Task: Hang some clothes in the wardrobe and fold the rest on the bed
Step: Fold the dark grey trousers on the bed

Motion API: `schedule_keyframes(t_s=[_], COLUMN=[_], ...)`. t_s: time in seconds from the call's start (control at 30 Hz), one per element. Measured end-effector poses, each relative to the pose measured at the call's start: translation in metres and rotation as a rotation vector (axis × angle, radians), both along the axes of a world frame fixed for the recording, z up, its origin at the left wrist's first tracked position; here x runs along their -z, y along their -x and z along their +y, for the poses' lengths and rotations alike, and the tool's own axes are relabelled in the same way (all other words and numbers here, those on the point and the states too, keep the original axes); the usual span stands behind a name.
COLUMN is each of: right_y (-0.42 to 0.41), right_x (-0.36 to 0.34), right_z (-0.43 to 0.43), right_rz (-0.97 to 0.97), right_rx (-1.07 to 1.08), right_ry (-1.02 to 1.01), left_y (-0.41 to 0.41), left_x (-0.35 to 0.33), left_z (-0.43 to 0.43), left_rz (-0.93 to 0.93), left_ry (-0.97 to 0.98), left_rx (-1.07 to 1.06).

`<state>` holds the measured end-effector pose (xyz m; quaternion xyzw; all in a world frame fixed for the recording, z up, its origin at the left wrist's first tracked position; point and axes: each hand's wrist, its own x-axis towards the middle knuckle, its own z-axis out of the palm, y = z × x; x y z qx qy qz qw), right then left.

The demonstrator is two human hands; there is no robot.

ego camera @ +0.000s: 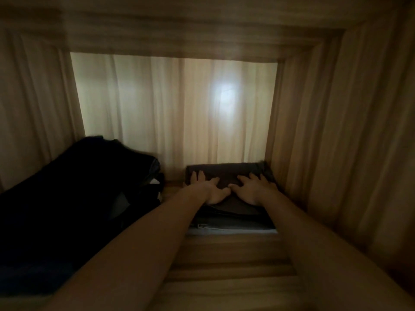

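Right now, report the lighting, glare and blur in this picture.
Head view: dim overall; a glare spot whitens the wardrobe's back panel; the black bag and folded clothes sink into shadow, detail lost; side walls smear with blur.

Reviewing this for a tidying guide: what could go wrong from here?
1. The left hand and right hand press flat on the top dark garment; a push could slide it off the stack beneath, skewing the pile.
2. Its far corner crowds the right wall and may bunch.
3. Dim light could hide misalignment.
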<state>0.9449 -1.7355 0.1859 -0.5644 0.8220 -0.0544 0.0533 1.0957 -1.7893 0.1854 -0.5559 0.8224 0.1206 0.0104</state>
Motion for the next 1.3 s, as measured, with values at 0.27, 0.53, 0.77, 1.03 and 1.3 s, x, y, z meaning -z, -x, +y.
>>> schedule_keyframes(t_s=[0.27,0.53,0.77,1.03,1.3], right_y=[-0.004,-0.036,-0.084,-0.117,-0.195], right_x=[-0.007,-0.062,-0.099,-0.104,-0.100], right_z=[0.023,0.111,0.192,0.253,0.277], right_rz=[-0.015,0.003,0.049,0.079,0.024], right_rx=[-0.082,-0.269,-0.492,-0.651,-0.800], right_ry=[0.189,0.085,0.075,0.097,0.198], left_y=[-0.014,-0.072,-0.145,-0.232,-0.335], left_x=[-0.002,-0.055,-0.092,-0.089,-0.067], left_z=[0.012,0.104,0.220,0.330,0.409], left_rz=[0.126,0.222,0.182,0.106,0.104], left_ry=[0.050,0.135,0.171,0.168,0.276], left_rx=[0.044,0.084,-0.025,-0.235,-0.413])
